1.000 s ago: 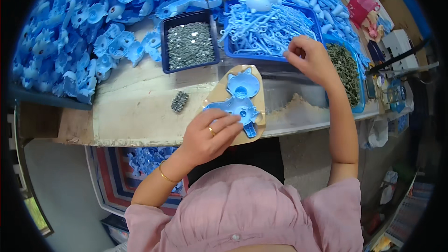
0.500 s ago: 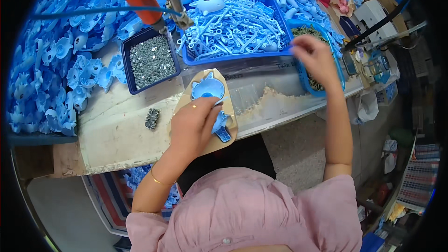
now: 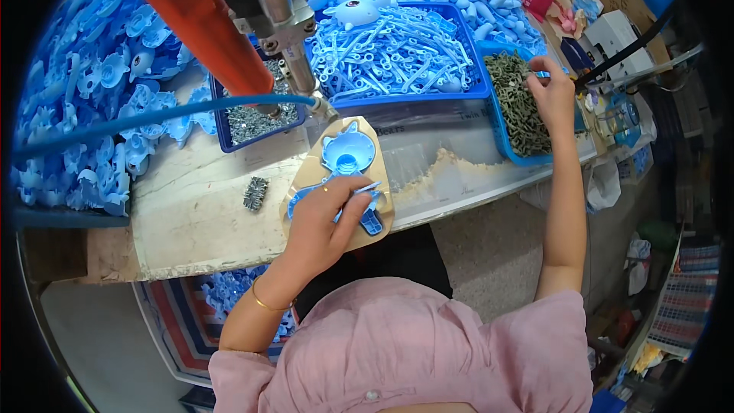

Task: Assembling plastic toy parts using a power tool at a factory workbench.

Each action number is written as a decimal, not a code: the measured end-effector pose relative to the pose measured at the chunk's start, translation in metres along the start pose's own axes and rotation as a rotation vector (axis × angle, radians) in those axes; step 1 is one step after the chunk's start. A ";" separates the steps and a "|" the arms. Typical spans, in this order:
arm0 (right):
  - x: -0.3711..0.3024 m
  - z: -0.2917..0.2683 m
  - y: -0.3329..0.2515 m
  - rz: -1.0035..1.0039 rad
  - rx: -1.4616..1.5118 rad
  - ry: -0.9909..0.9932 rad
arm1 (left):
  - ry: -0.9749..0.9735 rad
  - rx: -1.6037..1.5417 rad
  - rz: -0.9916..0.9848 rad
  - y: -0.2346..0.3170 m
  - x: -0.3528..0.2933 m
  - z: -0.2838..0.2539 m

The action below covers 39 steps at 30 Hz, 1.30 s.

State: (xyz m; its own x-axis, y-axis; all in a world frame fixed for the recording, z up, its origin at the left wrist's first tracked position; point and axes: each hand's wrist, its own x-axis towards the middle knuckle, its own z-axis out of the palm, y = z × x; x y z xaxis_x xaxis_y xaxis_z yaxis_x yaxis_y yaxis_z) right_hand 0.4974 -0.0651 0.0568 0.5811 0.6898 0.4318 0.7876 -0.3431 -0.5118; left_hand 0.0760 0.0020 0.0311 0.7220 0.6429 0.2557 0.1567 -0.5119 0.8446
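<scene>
My left hand [image 3: 325, 218] rests on a tan triangular holding block [image 3: 302, 164] at the table's front edge. Between its thumb and fingers it pinches a small light-blue plastic strip [image 3: 368, 187]. A blue hollow toy shell [image 3: 350, 149] with a round, eared head lies in the block; my fingers hide part of its body. Over to the right, my right hand [image 3: 554, 95] has its thumb and forefinger together above a blue bin [image 3: 527, 159] of small grey-green parts [image 3: 516, 88]. Whatever is in those fingertips is too small to tell.
An orange power screwdriver [image 3: 202, 23] and a metal clamp arm [image 3: 294, 53] hang over a dark tray of screws [image 3: 248, 124]. Behind is a blue basket [image 3: 413, 98] of light-blue strips. Blue toy shells [image 3: 76, 107] are heaped left. A dark metal cluster [image 3: 255, 193] lies near the block.
My right hand has moved from beside the strip basket to the grey-green parts, its fingers now pinched. The left hand stays at the block. The screwdriver and clamp arm appear larger and lower.
</scene>
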 end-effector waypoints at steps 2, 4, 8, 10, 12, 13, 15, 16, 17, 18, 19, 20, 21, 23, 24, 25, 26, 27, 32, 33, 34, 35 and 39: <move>-0.009 -0.002 -0.030 0.073 0.104 -0.114 | 0.005 -0.121 -0.264 0.007 -0.001 -0.003; -0.022 0.004 -0.064 0.111 0.504 -0.414 | 0.047 -0.204 -0.229 0.000 -0.002 -0.002; -0.064 0.031 -0.128 0.009 0.738 -0.713 | 0.046 -0.350 -0.208 -0.004 0.000 -0.008; -0.076 0.041 -0.152 0.050 0.761 -0.868 | 0.032 -0.380 -0.251 0.001 0.001 -0.014; -0.086 0.052 -0.169 -0.067 0.742 -0.853 | 0.022 -0.408 -0.295 0.000 0.001 -0.014; -0.089 0.052 -0.178 -0.073 0.753 -0.872 | 0.030 -0.431 -0.273 -0.002 -0.001 -0.013; -0.092 0.049 -0.193 0.147 0.812 -1.071 | 0.022 -0.401 -0.270 -0.008 -0.006 -0.013; -0.092 0.049 -0.198 0.143 0.815 -1.086 | 0.033 -0.399 -0.280 -0.010 -0.007 -0.014; -0.092 0.050 -0.201 0.146 0.805 -1.099 | 0.035 -0.357 -0.271 -0.011 -0.009 -0.014; -0.092 0.050 -0.203 0.150 0.793 -1.105 | 0.032 -0.316 -0.258 -0.012 -0.009 -0.014; -0.094 0.052 -0.204 0.150 0.793 -1.112 | 0.048 -0.299 -0.253 -0.013 -0.010 -0.012; -0.096 0.054 -0.204 0.145 0.783 -1.118 | 0.052 -0.300 -0.258 -0.013 -0.011 -0.010; -0.098 0.056 -0.204 0.141 0.772 -1.121 | 0.092 -0.234 -0.226 -0.013 -0.011 -0.008; -0.101 0.056 -0.206 0.103 0.732 -1.079 | 0.132 -0.169 -0.197 -0.011 -0.012 -0.009; -0.103 0.056 -0.207 0.065 0.690 -1.031 | 0.102 -0.056 -0.222 -0.008 -0.010 -0.011; -0.105 0.055 -0.207 0.069 0.689 -1.031 | 0.070 0.058 -0.245 -0.006 -0.009 -0.012; -0.108 0.055 -0.208 0.037 0.629 -1.001 | 0.067 0.055 -0.246 -0.008 -0.009 -0.010; -0.109 0.054 -0.209 0.002 0.570 -0.972 | 0.078 0.119 -0.223 -0.010 -0.010 -0.009; -0.097 0.053 -0.198 0.170 0.776 -1.267 | -0.052 -0.210 -0.237 -0.012 -0.014 -0.017; -0.099 0.056 -0.196 0.188 0.877 -1.319 | -0.020 -0.153 -0.183 -0.013 -0.015 -0.018; -0.104 0.059 -0.196 0.186 0.879 -1.327 | 0.014 -0.096 -0.130 -0.015 -0.015 -0.019; -0.112 0.060 -0.198 0.114 0.900 -1.233 | 0.020 -0.092 -0.137 -0.014 -0.016 -0.021; -0.119 0.062 -0.201 0.032 0.797 -1.093 | 0.029 0.123 -0.042 -0.016 -0.020 -0.029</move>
State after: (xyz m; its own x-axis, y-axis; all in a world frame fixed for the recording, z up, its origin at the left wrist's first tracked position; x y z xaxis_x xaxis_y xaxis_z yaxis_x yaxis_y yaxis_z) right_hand 0.2571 -0.0384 0.0626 -0.1554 0.9665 -0.2041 0.2279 -0.1660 -0.9594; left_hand 0.0395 0.0142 0.0260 0.6934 0.6807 0.2364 0.2690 -0.5489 0.7914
